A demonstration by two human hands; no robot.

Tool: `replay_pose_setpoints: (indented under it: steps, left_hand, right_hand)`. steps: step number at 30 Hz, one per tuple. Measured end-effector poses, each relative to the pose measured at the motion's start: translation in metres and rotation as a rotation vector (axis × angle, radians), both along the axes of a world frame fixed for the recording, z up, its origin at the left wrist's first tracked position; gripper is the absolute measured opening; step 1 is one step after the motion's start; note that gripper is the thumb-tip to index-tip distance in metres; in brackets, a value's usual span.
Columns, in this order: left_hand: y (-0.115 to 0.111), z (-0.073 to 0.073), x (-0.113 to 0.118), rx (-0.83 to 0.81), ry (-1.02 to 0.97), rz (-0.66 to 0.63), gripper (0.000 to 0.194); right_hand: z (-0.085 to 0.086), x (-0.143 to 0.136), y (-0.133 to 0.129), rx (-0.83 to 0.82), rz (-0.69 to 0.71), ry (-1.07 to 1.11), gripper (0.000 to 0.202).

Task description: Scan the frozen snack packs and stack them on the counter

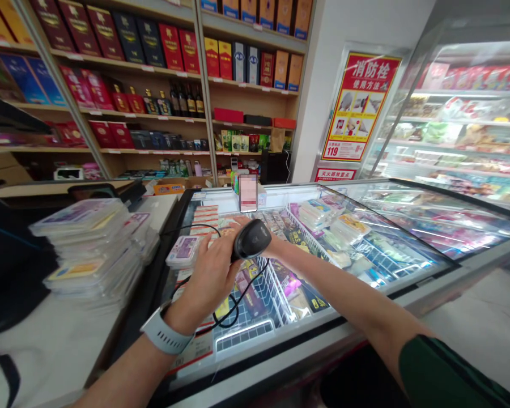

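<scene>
My left hand, with a light watch on its wrist, is closed around a black barcode scanner above the glass-topped freezer. The scanner's black cable loops down over the glass. My right hand reaches across behind the scanner, which covers most of it; its blurred fingers are near the price labels, and what they touch cannot be made out. A clear plastic food box with a purple-and-white label lies on the glass just left of my left hand. Beyond the hands, a phone stands upright with its screen lit.
Stacked clear plastic boxes stand on the white counter to the left. Under the freezer glass, white wire baskets hold packaged goods. Shelves of boxes and bottles line the back. A refrigerated display is at right.
</scene>
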State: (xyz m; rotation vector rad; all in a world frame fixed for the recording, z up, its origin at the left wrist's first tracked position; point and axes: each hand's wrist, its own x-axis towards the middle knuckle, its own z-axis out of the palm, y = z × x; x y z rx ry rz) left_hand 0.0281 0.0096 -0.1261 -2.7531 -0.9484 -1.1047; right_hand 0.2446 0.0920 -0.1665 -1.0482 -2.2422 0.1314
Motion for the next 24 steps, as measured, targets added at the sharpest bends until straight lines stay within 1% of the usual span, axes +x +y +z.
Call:
replay_pose_setpoints:
  steps: [3,6,8,11,15,17,19,22,23,24]
  left_hand:
    - [0.0,-0.001,0.0,0.035,0.017,-0.012,0.049]
    - [0.0,-0.001,0.001,0.048,0.021,-0.008,0.051]
    - [-0.001,-0.001,0.002,0.047,0.011,-0.002,0.052]
    - [-0.003,0.0,0.003,0.057,0.007,-0.019,0.052]
    - [-0.003,0.001,0.002,0.05,-0.009,-0.028,0.054]
    - [-0.003,0.001,0.002,0.042,-0.012,-0.027,0.055]
    - [-0.003,0.001,0.002,0.029,-0.004,-0.024,0.056]
    - [-0.004,0.001,0.002,0.009,0.006,-0.024,0.054]
    - [-0.004,0.002,0.002,0.007,0.007,-0.027,0.053]
    - [-0.004,0.002,0.002,0.008,0.009,-0.031,0.052]
  right_hand:
    - [-0.001,-0.025,0.017,0.02,0.02,-0.106,0.043]
    - [0.002,-0.046,0.025,0.024,0.038,-0.16,0.045]
    - [0.002,-0.057,0.027,0.043,0.09,-0.17,0.049]
    - [-0.004,-0.072,0.033,0.091,0.171,-0.167,0.053]
    - [-0.009,-0.09,0.042,0.11,0.291,-0.148,0.05]
    - [-0.007,-0.097,0.041,0.071,0.348,-0.115,0.045]
    - [-0.001,-0.102,0.036,-0.02,0.354,-0.078,0.044]
    - [0.009,-0.104,0.024,-0.193,0.299,-0.033,0.047]
    - [0.011,-0.104,0.02,-0.22,0.275,-0.013,0.047]
    - [0.012,-0.104,0.018,-0.214,0.221,0.028,0.045]
